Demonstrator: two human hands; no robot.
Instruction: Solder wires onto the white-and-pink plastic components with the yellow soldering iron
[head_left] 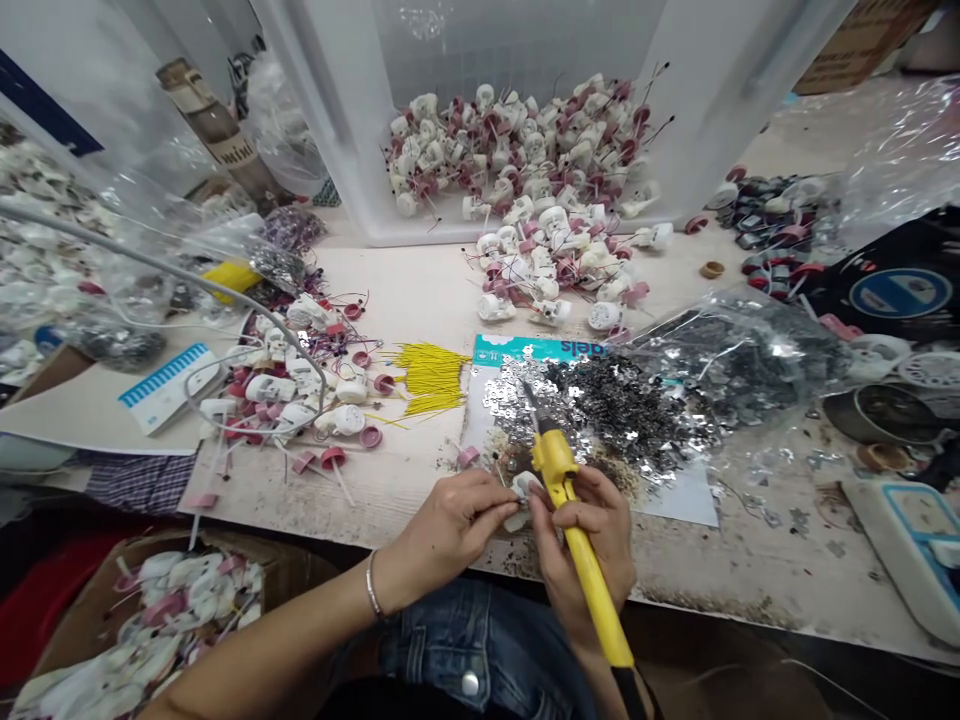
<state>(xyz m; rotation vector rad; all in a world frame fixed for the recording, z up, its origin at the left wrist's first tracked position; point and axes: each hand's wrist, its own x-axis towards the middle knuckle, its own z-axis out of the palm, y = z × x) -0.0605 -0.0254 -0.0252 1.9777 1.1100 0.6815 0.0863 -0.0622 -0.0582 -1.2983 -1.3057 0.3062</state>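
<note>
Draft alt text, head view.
A person's left hand and right hand hold a white part at a cluttered bench, the right also holding a yellow tool. Ahead are yellow wires, metal pieces and a bin of white and pink parts.

Left of the left hand (469, 515), a bare stretch of wooden tabletop (416, 465) lies open as far as the yellow wires (431, 378). Beyond them, more free surface reaches back to the translucent plastic bin (330, 130), whose wall blocks passage. Leftward, heaped plastic parts (274, 390) and an overhanging grey cable (324, 385) obstruct. The yellow corded tool (596, 590) slants across the right hand (596, 525); ahead, piled metal pieces (615, 400) crowd the sheet. Front right, a littered strip leads to the white-and-blue device (900, 560).
</note>
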